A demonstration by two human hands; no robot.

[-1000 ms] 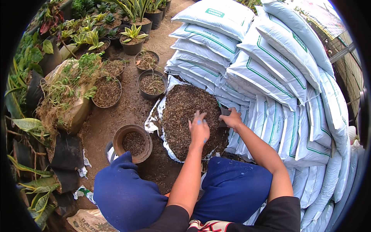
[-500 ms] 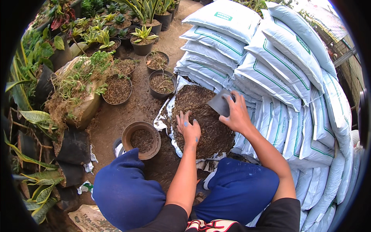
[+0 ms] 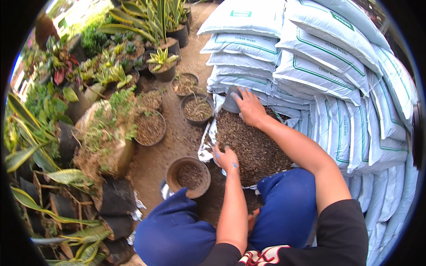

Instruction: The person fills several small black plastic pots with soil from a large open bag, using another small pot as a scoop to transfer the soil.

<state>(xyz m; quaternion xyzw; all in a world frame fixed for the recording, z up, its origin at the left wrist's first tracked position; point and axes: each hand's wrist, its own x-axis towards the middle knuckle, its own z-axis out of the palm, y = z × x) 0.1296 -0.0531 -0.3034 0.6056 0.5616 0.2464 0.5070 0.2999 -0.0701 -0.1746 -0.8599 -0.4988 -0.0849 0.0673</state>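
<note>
We see a big stack of white bags (image 3: 321, 66) filling the right side. They have green lines on them, and lots of them lie flat on top of each other. On the left we see lots of plants (image 3: 33, 115), with green and yellow leaves. Two bent legs in blue pants (image 3: 286, 204) are at the bottom, with the two arms reaching past them.

In the middle, just beside the bags, we see an open sack (image 3: 207, 141) with a crinkly, shiny white edge. It is full of dark brown soil (image 3: 262, 153). Left of it, well apart, is a lumpy brown heap (image 3: 116, 153) with green weeds on it.

Near the sack and the left knee is a round brown pot (image 3: 206, 179). We look down into it and see some soil inside. A few smaller black pots (image 3: 164, 127) sit farther up, with soil in them too.

Our right hand (image 3: 251, 108) is at the top end of the soil. Its fingers hold a dark grey piece (image 3: 231, 101). Our left hand (image 3: 226, 158) is at the sack's left edge, with its thumb and fingers apart. We cannot tell if it touches the soil. Little blue spots (image 3: 234, 165) mark its skin.
</note>
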